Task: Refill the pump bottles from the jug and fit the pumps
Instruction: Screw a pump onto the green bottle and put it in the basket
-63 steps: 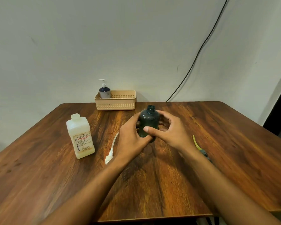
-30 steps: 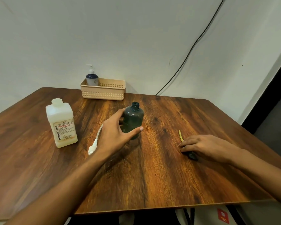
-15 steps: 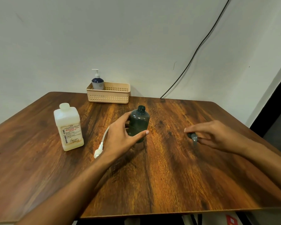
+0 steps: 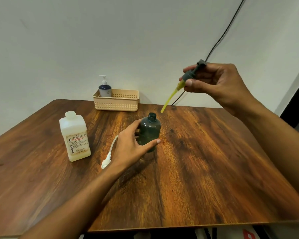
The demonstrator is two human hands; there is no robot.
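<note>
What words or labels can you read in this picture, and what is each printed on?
"BIOCHEK CHG": vertical, on the label of the white jug.
Rest of that label, red heading and fine print: too blurred to read.
Dark green bottle, pump bottle in the basket: no text visible.

place: plain room | cues: wooden table (image 4: pixel 205 169), bare wall (image 4: pixel 93 40), basket (image 4: pixel 117 104)

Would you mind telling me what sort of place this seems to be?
Probably an ordinary room in a home or small office: a wooden table by a plain white wall, a black cable running down that wall, and a small plastic basket holding a pump bottle.
</note>
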